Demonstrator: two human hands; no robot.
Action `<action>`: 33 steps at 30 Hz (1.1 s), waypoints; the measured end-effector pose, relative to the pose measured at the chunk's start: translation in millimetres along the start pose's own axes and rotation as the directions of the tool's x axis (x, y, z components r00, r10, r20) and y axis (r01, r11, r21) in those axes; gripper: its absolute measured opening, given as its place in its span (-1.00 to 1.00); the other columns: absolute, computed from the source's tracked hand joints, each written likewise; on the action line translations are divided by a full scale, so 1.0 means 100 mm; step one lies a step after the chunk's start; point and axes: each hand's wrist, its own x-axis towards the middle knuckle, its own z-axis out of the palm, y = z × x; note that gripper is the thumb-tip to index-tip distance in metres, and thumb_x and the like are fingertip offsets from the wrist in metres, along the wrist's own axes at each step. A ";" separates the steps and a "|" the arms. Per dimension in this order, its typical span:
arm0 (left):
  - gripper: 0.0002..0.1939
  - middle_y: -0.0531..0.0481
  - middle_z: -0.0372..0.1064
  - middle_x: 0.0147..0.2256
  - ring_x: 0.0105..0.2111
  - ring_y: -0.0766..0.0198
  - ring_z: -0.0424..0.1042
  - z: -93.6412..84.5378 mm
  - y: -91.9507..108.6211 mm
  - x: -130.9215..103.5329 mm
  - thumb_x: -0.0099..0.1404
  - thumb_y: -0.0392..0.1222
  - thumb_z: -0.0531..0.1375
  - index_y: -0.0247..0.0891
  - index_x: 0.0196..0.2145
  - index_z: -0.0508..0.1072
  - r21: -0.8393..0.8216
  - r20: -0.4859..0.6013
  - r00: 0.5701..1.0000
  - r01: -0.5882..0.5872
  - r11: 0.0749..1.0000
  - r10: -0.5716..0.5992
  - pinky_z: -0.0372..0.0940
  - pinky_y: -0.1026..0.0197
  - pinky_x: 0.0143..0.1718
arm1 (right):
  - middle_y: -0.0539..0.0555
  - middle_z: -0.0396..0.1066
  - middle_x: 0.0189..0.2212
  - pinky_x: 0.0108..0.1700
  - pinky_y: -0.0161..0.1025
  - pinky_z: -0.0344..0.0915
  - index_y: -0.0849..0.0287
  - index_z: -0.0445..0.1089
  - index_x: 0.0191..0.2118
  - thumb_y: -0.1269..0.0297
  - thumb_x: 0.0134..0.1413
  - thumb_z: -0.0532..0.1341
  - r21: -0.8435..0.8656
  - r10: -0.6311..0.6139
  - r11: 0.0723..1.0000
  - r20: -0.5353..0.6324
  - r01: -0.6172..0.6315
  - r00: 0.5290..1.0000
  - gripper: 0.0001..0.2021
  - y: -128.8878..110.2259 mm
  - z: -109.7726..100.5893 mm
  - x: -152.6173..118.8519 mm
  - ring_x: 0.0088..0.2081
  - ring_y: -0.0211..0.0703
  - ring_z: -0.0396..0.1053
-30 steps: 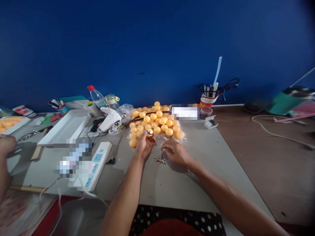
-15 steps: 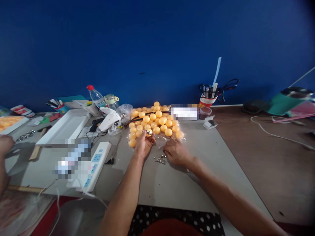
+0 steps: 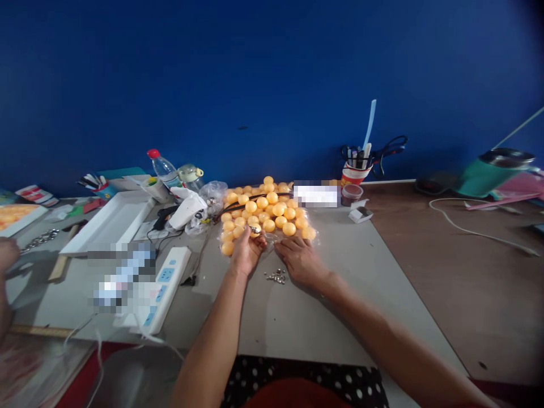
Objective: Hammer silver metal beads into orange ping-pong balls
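Observation:
My left hand (image 3: 247, 252) is closed, its thumb against a shiny silver piece (image 3: 255, 229) at the front of the orange ball pile. Whether that piece is fixed to a ball I cannot make out. Close by on the right, my right hand (image 3: 301, 262) has its fingers bent together and pointing left, near the clear plastic edge; anything between the fingertips is hidden. Just below and between the hands lies a small heap of silver beads (image 3: 278, 277). Behind them many glossy orange balls (image 3: 279, 209) are piled on clear plastic, with a black strap across.
A white power strip (image 3: 169, 277), a white tray (image 3: 111, 224) and a red-capped bottle (image 3: 164, 168) stand left. A paper cup of pens (image 3: 356, 174) and a small open box (image 3: 360, 213) are back right. Another person's hand (image 3: 7, 255) shows at far left.
My right hand has moved slightly up and left from beside the bead heap, towards my left hand. My left hand stays with the silver piece. The view has shifted slightly.

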 end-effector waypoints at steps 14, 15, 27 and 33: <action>-0.74 -0.07 0.46 -0.44 -0.55 0.35 0.38 0.00 0.01 -0.01 0.32 -0.04 0.23 -0.33 -0.32 0.45 -0.019 -0.009 1.000 0.006 1.000 -0.006 0.37 0.29 -0.47 | 0.20 0.53 -0.18 -0.01 -0.05 0.30 0.20 0.47 -0.03 0.44 0.26 0.10 0.275 0.016 0.960 -0.223 0.047 0.975 -0.74 0.06 0.15 0.02 -0.13 -0.01 0.41; -0.74 -0.07 0.46 -0.44 -0.55 0.36 0.38 0.00 0.01 -0.01 0.32 -0.03 0.23 -0.33 -0.32 0.45 -0.018 -0.010 1.000 0.010 1.000 -0.010 0.37 0.29 -0.47 | 0.21 0.53 -0.17 0.00 -0.04 0.30 0.20 0.47 -0.03 0.43 0.26 0.10 0.277 0.031 0.960 -0.222 0.033 0.974 -0.74 0.07 0.16 0.02 -0.11 0.00 0.42; -0.74 -0.08 0.45 -0.42 -0.54 0.34 0.38 -0.01 0.01 -0.01 0.30 -0.03 0.25 -0.34 -0.29 0.44 -0.014 -0.003 1.000 0.020 1.000 -0.020 0.37 0.28 -0.46 | 0.24 0.50 -0.04 0.13 0.04 0.24 0.21 0.40 0.06 0.51 0.16 0.10 0.221 -0.004 0.974 -0.180 0.045 0.984 -0.63 0.05 0.15 0.01 0.03 0.06 0.37; -0.72 -0.07 0.45 -0.42 -0.53 0.35 0.37 -0.01 0.01 -0.02 0.31 0.00 0.23 -0.32 -0.31 0.43 -0.013 0.000 1.000 0.005 1.000 -0.005 0.36 0.28 -0.48 | 0.14 0.51 -0.33 -0.02 -0.06 0.27 0.17 0.49 -0.29 0.52 0.13 0.11 0.245 -0.012 0.967 -0.207 0.064 0.978 -0.79 0.09 0.16 0.02 -0.22 -0.03 0.40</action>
